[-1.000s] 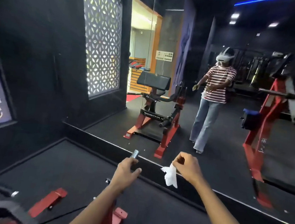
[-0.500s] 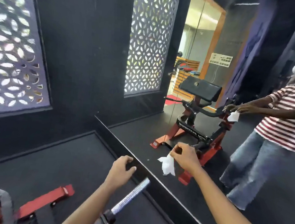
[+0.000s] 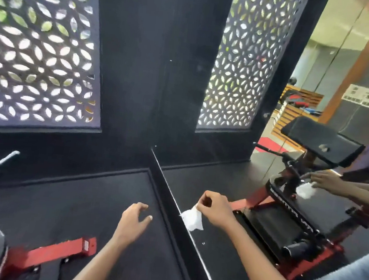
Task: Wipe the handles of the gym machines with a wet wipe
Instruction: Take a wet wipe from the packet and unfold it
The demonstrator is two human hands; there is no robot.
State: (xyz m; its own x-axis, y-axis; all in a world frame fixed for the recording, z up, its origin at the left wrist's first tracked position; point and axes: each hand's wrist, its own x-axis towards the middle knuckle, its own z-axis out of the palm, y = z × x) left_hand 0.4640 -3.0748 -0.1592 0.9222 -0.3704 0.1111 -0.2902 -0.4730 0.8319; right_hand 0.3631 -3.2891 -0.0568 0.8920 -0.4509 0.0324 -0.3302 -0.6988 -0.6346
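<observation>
- Black walls with two patterned lattice panels (image 3: 40, 43) close off a corner of the gym, over dark rubber flooring (image 3: 80, 197).
- A large wall mirror (image 3: 262, 217) runs along the right side, its lower edge cutting diagonally across the floor.
- The left hand (image 3: 134, 220) hangs over the flooring with its fingers loosely spread and slightly bent, holding nothing and touching nothing.
- The right hand (image 3: 213, 208) is out in front of the mirror, fingers curled, pinching the top of a white wet wipe (image 3: 192, 219) that dangles crumpled below the knuckles.
- A red machine frame (image 3: 58, 251) lies low on the floor at the lower left, beside a blurred black padded part at the frame's edge.
- One thin dark handle (image 3: 4, 162) sticks up at the far left (well apart from both hands).
- Reflected in the mirror are a red and black bench machine (image 3: 296, 221), both arms and the wipe.
</observation>
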